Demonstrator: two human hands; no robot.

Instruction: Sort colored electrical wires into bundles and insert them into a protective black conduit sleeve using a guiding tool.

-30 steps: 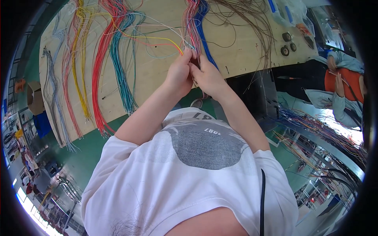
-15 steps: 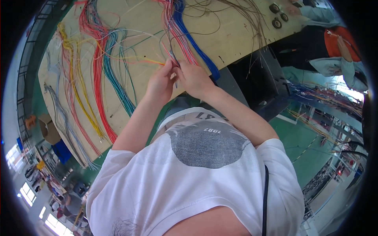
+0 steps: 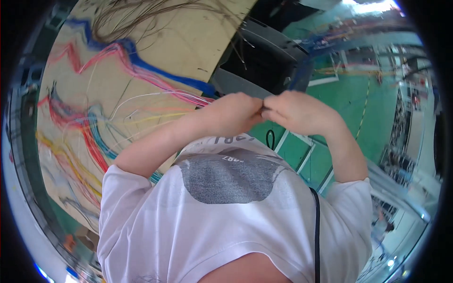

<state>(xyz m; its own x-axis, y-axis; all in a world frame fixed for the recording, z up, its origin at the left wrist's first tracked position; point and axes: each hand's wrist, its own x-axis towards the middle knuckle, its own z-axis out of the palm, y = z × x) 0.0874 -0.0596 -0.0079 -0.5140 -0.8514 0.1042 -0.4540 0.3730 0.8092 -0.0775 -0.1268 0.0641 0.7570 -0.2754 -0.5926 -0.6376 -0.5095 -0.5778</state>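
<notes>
My left hand (image 3: pixel 232 112) and my right hand (image 3: pixel 302 112) meet in front of my body, just past the table's near edge. Both are closed in a pinch, fingertips nearly touching. Thin white and yellow wires (image 3: pixel 155 116) run across the table and pass behind my left hand and forearm. What lies between the fingertips is mostly hidden; only a small dark bit shows. Next to my left hand, a pink and red wire bundle (image 3: pixel 158 84) lies on the table, with a blue wire bundle (image 3: pixel 170 75) along its far side.
On the pale table (image 3: pixel 188 37) lie red wires (image 3: pixel 96 150), teal wires (image 3: pixel 100 139), yellow wires (image 3: pixel 78 165) and loose brown wires (image 3: pixel 137 19). A dark grey bin (image 3: pixel 257 61) stands beyond the table edge. Below hangs a black loop (image 3: pixel 270 139) over the green floor (image 3: pixel 351 111).
Both hands have moved right, off the table, with my elbows spread wider. The view has turned to the right, so the table sits further left and the co-worker is out of sight.
</notes>
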